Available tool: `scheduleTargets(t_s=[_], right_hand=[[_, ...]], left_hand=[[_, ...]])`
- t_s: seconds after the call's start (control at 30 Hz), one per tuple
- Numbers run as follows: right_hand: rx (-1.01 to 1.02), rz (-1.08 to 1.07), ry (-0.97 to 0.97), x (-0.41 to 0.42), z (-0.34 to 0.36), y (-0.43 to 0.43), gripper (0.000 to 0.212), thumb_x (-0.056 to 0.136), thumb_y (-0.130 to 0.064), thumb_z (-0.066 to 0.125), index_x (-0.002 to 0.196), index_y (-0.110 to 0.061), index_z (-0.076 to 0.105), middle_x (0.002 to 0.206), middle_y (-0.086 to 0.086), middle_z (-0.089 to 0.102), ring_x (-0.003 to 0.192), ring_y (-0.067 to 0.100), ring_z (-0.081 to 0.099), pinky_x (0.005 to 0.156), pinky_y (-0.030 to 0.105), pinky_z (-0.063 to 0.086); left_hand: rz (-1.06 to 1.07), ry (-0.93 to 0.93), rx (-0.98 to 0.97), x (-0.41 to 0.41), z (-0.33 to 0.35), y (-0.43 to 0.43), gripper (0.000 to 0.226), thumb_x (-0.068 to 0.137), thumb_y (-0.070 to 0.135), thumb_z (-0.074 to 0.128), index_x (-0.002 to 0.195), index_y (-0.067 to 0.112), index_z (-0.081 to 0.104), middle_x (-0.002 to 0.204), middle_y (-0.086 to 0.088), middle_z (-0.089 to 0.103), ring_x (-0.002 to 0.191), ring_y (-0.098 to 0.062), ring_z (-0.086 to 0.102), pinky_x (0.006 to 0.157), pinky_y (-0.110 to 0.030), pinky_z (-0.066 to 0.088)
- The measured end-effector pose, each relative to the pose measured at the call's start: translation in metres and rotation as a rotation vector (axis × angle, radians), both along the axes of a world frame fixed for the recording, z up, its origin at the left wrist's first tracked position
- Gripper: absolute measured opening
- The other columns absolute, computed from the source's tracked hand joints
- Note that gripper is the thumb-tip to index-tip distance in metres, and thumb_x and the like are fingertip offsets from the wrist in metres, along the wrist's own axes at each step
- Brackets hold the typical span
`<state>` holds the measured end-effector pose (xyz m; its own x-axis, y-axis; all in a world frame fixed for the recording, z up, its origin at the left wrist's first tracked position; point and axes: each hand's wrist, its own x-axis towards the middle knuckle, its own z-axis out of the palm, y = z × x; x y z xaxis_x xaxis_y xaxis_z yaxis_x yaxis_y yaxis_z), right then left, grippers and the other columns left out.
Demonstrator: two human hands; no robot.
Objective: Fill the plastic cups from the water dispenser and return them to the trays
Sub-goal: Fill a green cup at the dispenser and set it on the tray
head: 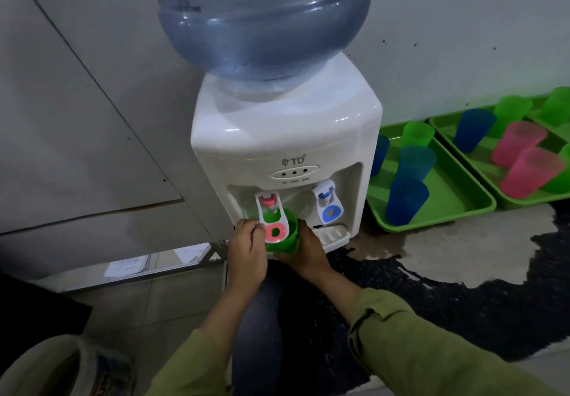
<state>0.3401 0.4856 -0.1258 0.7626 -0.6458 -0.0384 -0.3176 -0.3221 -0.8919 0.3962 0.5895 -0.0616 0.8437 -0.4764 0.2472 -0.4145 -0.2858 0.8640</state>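
Just by the white water dispenser, the person's right hand holds a green cup under the red tap, the left hand curls its fingers on the red-ringed lever, and a green tray of coloured cups sits to the right.

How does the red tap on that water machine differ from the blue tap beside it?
The red tap has a pink-red ring and cap; the blue tap has blue ones. The left hand grips the red tap's lever; no hand touches the blue tap. The right hand holds a green cup under the red tap; no cup sits under the blue tap. Both are white paddle levers on the same dispenser.
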Motion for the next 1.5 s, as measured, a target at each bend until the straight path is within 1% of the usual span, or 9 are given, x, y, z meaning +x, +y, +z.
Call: scheduleTargets(t_s=[0.1,0.13,0.23,0.3,0.47,0.97,1.1,1.37,1.5], right_hand=[[0.006,-0.006,0.021,0.000,-0.003,0.000,0.072,0.065,-0.031,0.081,0.125,-0.015,0.045,0.123,0.006,0.058,0.112,0.022,0.056,0.091,0.027,0.046],[0.012,-0.012,0.018,0.000,-0.003,0.000,0.073,0.064,-0.031,0.081,0.125,-0.014,0.045,0.123,0.006,0.058,0.111,0.022,0.056,0.089,0.024,0.045],[0.000,-0.019,0.022,0.000,-0.005,-0.001,0.071,0.065,-0.031,0.081,0.123,-0.014,0.045,0.120,0.006,0.058,0.109,0.021,0.057,0.084,0.019,0.040],[-0.011,-0.017,0.027,0.001,-0.006,0.000,0.072,0.065,-0.031,0.081,0.124,-0.013,0.044,0.121,0.006,0.058,0.109,0.021,0.056,0.083,0.017,0.038],[-0.023,0.001,0.031,0.001,-0.009,-0.001,0.074,0.067,-0.023,0.081,0.128,-0.012,0.041,0.125,0.007,0.056,0.114,0.021,0.053,0.087,0.013,0.034],[0.011,0.028,0.005,-0.002,-0.005,0.000,0.071,0.071,-0.014,0.079,0.130,-0.007,0.039,0.127,0.010,0.053,0.117,0.023,0.051,0.091,0.016,0.036],[0.004,0.037,0.002,-0.003,-0.004,-0.001,0.071,0.072,-0.013,0.079,0.130,-0.007,0.039,0.128,0.010,0.052,0.118,0.022,0.050,0.092,0.015,0.035],[-0.026,0.055,0.018,-0.002,-0.006,-0.002,0.072,0.072,-0.016,0.079,0.130,-0.007,0.038,0.128,0.011,0.052,0.118,0.022,0.050,0.093,0.016,0.035],[-0.033,0.058,0.026,-0.001,-0.007,-0.004,0.072,0.072,-0.018,0.079,0.129,-0.008,0.037,0.127,0.010,0.052,0.117,0.022,0.051,0.094,0.019,0.037]], left_hand=[[0.026,0.106,-0.097,-0.001,0.016,0.001,0.023,0.079,0.017,0.040,0.057,0.020,0.042,0.060,0.003,0.042,0.053,0.000,0.040,0.052,-0.015,0.031],[0.058,0.154,-0.115,0.001,0.022,0.000,0.021,0.075,0.022,0.039,0.054,0.020,0.040,0.057,0.004,0.039,0.052,0.000,0.037,0.054,-0.021,0.031],[0.132,0.317,-0.072,0.012,0.035,-0.003,0.021,0.067,0.032,0.040,0.052,0.018,0.044,0.055,-0.002,0.043,0.060,-0.018,0.042,0.061,-0.034,0.034],[0.120,0.372,-0.031,0.017,0.039,-0.003,0.024,0.064,0.034,0.041,0.055,0.015,0.051,0.058,-0.008,0.049,0.065,-0.022,0.046,0.065,-0.037,0.036],[0.113,0.405,0.002,0.018,0.040,-0.001,0.028,0.062,0.037,0.042,0.058,0.014,0.057,0.058,-0.007,0.054,0.065,-0.022,0.049,0.066,-0.035,0.036],[0.095,0.412,-0.005,0.019,0.041,0.000,0.027,0.063,0.036,0.045,0.054,0.014,0.057,0.046,0.001,0.051,0.054,-0.020,0.045,0.064,-0.034,0.034],[0.081,0.417,-0.013,0.017,0.043,0.001,0.025,0.063,0.035,0.046,0.051,0.016,0.056,0.044,0.002,0.050,0.051,-0.018,0.045,0.058,-0.032,0.033],[0.053,0.405,-0.022,0.017,0.041,0.003,0.026,0.068,0.033,0.046,0.053,0.017,0.060,0.045,0.004,0.057,0.053,-0.016,0.051,0.058,-0.031,0.037],[0.055,0.420,-0.025,0.017,0.043,0.002,0.025,0.064,0.034,0.045,0.053,0.016,0.058,0.042,0.004,0.055,0.052,-0.017,0.050,0.055,-0.029,0.036]])
